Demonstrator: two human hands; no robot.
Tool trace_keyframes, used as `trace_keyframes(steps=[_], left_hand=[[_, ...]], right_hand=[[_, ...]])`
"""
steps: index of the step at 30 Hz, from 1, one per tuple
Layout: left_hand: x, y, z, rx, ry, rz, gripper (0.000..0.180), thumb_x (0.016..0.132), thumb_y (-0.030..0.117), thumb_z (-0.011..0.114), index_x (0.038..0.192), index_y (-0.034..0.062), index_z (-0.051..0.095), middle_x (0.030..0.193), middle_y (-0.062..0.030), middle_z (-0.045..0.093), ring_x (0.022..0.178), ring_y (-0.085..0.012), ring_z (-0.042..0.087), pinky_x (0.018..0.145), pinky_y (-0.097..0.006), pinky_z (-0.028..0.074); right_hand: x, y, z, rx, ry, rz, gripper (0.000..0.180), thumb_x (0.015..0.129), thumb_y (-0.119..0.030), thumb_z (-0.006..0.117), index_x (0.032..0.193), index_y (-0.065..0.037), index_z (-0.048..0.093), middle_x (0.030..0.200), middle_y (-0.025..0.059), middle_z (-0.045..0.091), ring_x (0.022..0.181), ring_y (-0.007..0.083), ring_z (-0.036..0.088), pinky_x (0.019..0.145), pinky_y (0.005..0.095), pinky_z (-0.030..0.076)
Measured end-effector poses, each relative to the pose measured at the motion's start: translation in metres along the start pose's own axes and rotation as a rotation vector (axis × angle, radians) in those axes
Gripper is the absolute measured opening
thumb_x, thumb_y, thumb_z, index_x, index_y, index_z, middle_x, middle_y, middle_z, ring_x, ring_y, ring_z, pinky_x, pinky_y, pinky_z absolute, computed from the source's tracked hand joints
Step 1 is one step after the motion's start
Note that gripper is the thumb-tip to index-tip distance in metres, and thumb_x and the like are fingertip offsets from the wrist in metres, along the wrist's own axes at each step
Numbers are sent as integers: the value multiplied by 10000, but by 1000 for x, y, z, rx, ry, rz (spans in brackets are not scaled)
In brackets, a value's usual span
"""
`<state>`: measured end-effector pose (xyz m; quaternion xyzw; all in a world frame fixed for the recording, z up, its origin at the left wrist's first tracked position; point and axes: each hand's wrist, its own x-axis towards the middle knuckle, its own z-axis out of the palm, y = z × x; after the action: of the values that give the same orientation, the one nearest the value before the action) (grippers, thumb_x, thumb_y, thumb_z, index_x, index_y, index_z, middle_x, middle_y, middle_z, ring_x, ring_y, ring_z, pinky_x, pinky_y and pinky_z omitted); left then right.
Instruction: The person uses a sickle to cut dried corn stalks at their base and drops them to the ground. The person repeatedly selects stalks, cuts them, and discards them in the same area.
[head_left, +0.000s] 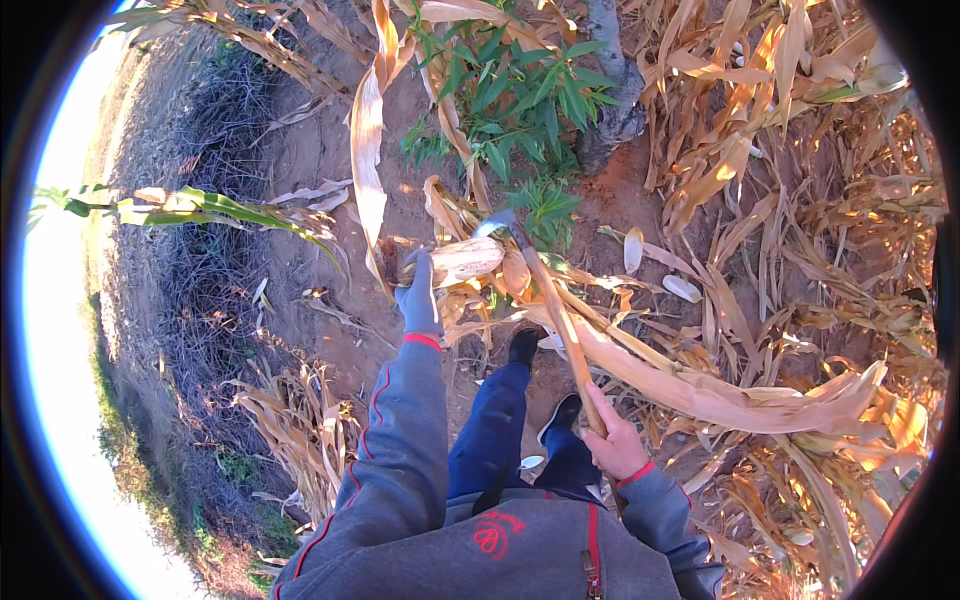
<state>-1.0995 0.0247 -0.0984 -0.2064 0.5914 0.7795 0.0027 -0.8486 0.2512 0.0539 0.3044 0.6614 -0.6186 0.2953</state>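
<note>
My left hand (419, 298), in a grey glove, is closed around the base of a corn ear (467, 261) wrapped in a pale dry husk. The ear points right, toward the head of a sickle. My bare right hand (617, 446) grips the lower end of the sickle's long wooden handle (562, 325), which slants up and to the left. Its metal blade (492, 224) lies just above the ear's tip; whether they touch I cannot tell. A second, browner ear or husk (516, 272) sits beside the tip. Dry corn leaves (640, 365) run rightward under the handle.
A leafy green plant (540, 95) grows ahead, beside a grey trunk (612, 80). Dry corn stalks (790, 200) crowd the right side. A heap of dark brush (215, 190) lines the left. Pale husk pieces (633, 250) lie on the soil near my shoes (524, 346).
</note>
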Motion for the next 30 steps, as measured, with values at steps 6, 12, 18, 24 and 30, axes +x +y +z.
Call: trace_keyframes(steps=[6, 12, 18, 24, 30], left_hand=[[2, -55, -41, -194, 93, -185, 309, 818, 201, 683, 1048, 17, 589, 976, -46, 610, 844, -138, 580, 777, -304, 475], [-60, -10, 12, 30, -49, -173, 206, 793, 101, 686, 973, 40, 606, 887, -22, 606, 738, -119, 581, 666, -284, 491], [-154, -31, -17, 152, -166, -16, 119, 778, 19, 667, 890, 18, 625, 883, -15, 603, 815, -94, 549, 762, -245, 453], [-177, -36, -31, 289, -298, 70, 172, 799, 35, 651, 962, 9, 600, 907, -13, 604, 833, -92, 555, 767, -240, 459], [-169, -50, -13, 135, -307, 74, 234, 770, 19, 683, 978, 36, 576, 891, 9, 584, 821, -83, 544, 750, -244, 459]], right_hand=[[-7, 31, 7, 36, -22, 96, 683, 819, -107, 545, 1422, -250, 258, 626, 66, 545, 437, 113, 518, 435, 266, 470], [-114, 79, -9, -21, -16, 139, 653, 798, -50, 560, 1392, -179, 324, 874, 64, 586, 575, 83, 523, 544, 241, 458], [-149, 135, 3, 14, -22, -62, 502, 813, -99, 552, 1301, -161, 452, 729, 16, 512, 617, 69, 508, 591, 235, 435], [-148, 122, -1, 218, -142, 98, 427, 824, -91, 508, 1243, -175, 511, 593, -12, 426, 480, 72, 478, 450, 230, 424], [-127, 137, 0, 194, -137, 53, 458, 814, -81, 474, 1264, -162, 500, 581, 0, 459, 449, 79, 470, 416, 236, 418]])
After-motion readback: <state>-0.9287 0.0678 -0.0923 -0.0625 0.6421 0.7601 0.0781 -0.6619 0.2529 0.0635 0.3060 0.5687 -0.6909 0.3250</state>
